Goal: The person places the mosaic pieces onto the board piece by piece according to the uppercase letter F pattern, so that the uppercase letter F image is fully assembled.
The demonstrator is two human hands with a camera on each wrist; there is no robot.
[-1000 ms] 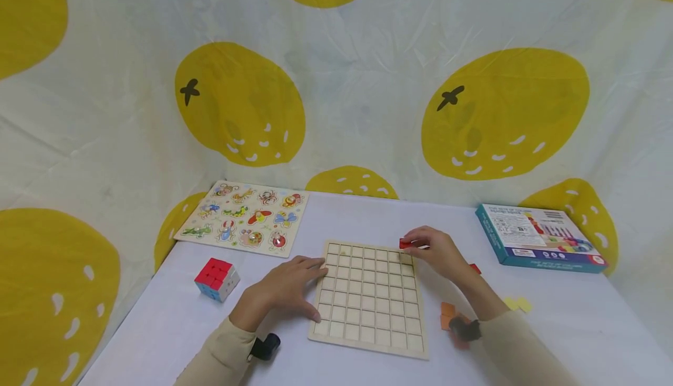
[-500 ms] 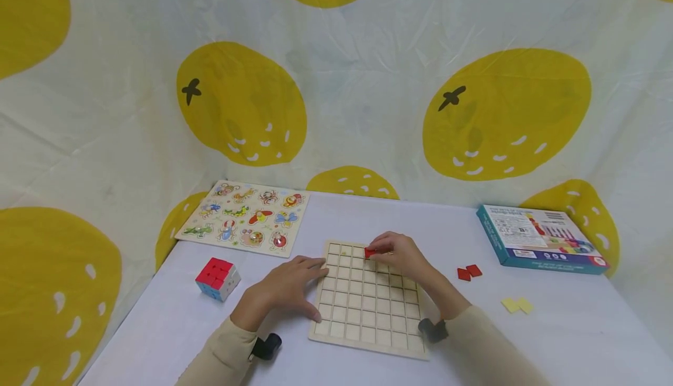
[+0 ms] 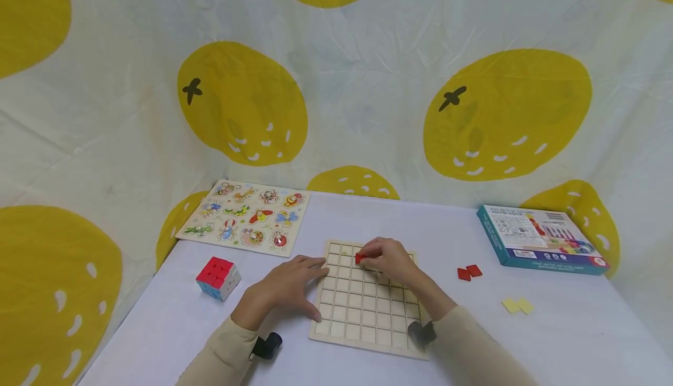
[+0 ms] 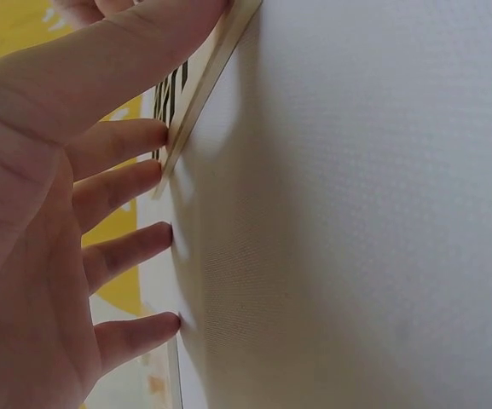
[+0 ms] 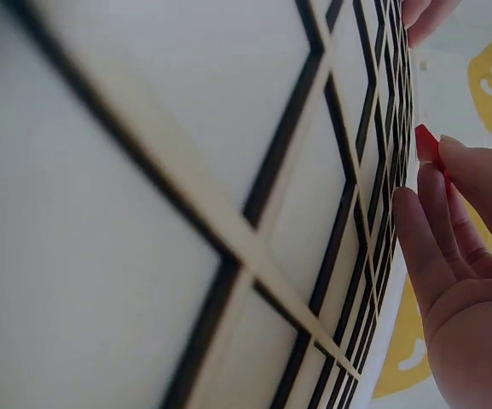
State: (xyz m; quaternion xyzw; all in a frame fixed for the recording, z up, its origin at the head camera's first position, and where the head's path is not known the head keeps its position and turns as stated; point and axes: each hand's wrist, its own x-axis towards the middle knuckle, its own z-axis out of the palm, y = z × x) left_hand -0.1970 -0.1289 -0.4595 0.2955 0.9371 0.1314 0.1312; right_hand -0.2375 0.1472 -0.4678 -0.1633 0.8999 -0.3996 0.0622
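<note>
Now carrying a red tile in the right grip over the far rows of a wooden grid board, instead of holding it at the far right corner as a second ago. Since half a second ago, shifting slightly leftward and nearer. Pinching the tile between thumb and fingers; not telling from here whether touching a cell or keeping just above. For the work in hand, apparently turning from carrying to positioning among the cells. Resting the left grip against the board's left edge just as before, spreading fingers and thumb loosely, clasping nothing. Also losing sight of the orange tiles, probably covering them with the right sleeve.

Counting, on the white desk: one grid board; one red tile showing in the right grip; two loose red tiles lying well to its right; two yellow tiles lying nearer the right sleeve; one colored cube; one insect board, bearing twelve pictures; one teal-edged box.
</note>
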